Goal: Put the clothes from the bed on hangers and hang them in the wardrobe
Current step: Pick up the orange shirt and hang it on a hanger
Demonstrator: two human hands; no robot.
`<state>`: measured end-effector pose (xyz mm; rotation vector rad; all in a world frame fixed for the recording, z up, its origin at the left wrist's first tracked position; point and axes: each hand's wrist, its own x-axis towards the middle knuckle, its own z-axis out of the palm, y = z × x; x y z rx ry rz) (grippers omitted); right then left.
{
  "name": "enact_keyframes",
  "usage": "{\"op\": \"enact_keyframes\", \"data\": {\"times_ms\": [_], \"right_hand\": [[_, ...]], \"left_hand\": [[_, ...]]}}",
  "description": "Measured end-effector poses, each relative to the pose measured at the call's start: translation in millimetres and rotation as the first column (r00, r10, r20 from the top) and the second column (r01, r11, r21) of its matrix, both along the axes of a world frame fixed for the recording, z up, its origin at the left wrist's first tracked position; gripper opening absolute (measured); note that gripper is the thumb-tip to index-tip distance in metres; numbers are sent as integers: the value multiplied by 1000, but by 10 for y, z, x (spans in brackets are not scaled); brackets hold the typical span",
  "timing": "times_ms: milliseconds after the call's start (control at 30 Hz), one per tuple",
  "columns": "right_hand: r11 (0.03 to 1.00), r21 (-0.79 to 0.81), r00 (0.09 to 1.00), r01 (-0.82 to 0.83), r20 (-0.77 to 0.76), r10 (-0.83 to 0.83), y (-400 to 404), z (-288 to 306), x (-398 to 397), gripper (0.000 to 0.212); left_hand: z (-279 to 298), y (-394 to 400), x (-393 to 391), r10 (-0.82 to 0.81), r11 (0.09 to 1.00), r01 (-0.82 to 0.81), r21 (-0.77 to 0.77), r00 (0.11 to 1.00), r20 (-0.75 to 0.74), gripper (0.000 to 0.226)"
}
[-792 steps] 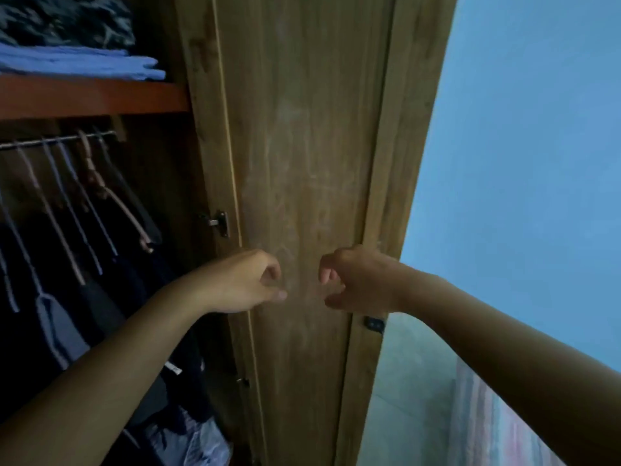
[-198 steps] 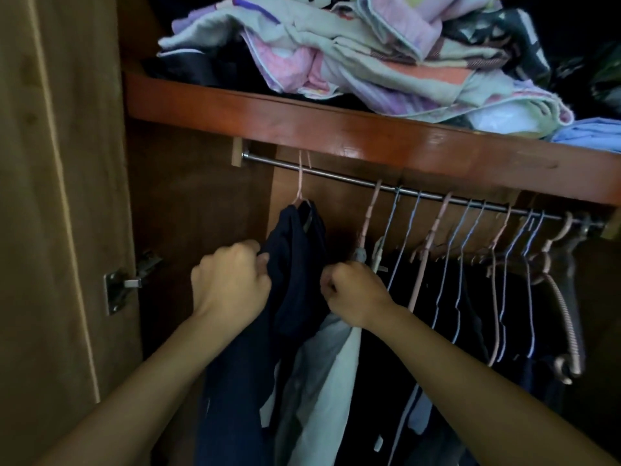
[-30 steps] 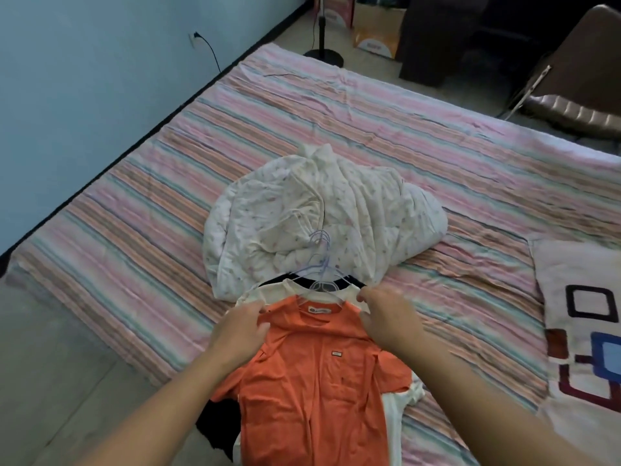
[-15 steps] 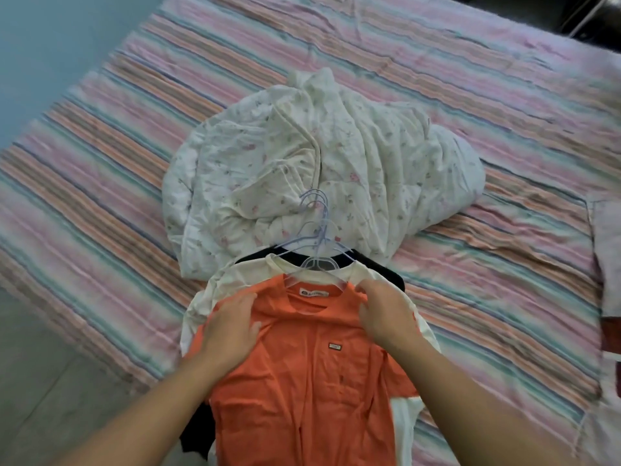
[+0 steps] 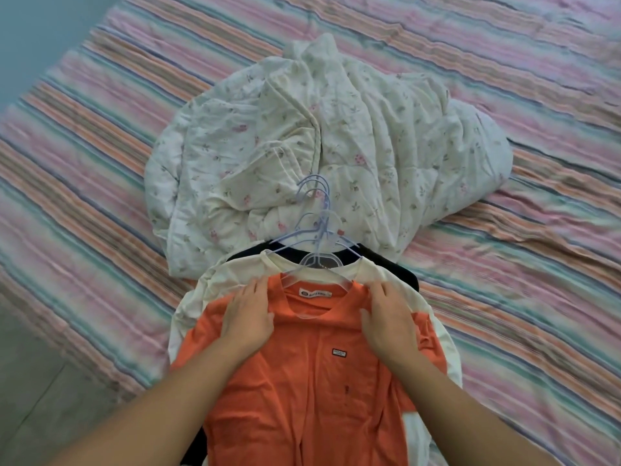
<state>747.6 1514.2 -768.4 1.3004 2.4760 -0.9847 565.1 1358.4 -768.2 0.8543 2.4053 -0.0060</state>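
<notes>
An orange T-shirt [image 5: 312, 381] lies on top of a pile at the near edge of the bed [image 5: 100, 136], front up, with a clear hanger [image 5: 316, 267] in its neck. Under it lie a cream shirt [image 5: 379, 270] and a black garment [image 5: 393, 264]. Several pale blue hangers [image 5: 316, 210] rest above the collars. My left hand [image 5: 247, 314] lies flat on the orange shirt's left shoulder, fingers together. My right hand [image 5: 391, 321] presses its right shoulder the same way. Neither hand grips anything.
A crumpled white floral quilt [image 5: 322, 146] sits on the striped sheet just beyond the pile. Grey floor [image 5: 40, 398] shows at the lower left, and a blue wall [image 5: 30, 31] at the upper left.
The view has come closer to the pile. Both hands slid slightly outward along the orange shirt's shoulders and now lie flatter on it.
</notes>
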Motion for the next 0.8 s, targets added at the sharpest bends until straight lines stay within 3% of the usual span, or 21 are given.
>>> {"op": "enact_keyframes", "data": {"times_ms": [167,300,400,533,667,800], "right_hand": [[999,-35,999,34,40,-32,56,-32,-26,22],[996,-85,1000,23,4,-23,56,-17,-23,24],[996,-84,997,-22,66,27,53,-13,-30,30],[998,-51,993,-42,108,47,-9,-5,-48,32],[981,-196,999,4,49,6,-84,72,0,23],[984,-176,999,-32,-19,30,-149,308,97,18]], "left_hand": [[-20,55,53,58,993,-77,-92,981,-187,52],[-14,-12,58,100,992,-114,-55,972,-211,25],[-15,-80,32,83,994,-94,-58,983,-164,26],[11,-145,24,182,983,-181,-21,983,39,20],[106,-256,39,210,977,-212,7,971,112,19],[302,-416,55,220,970,-235,67,959,178,14]]}}
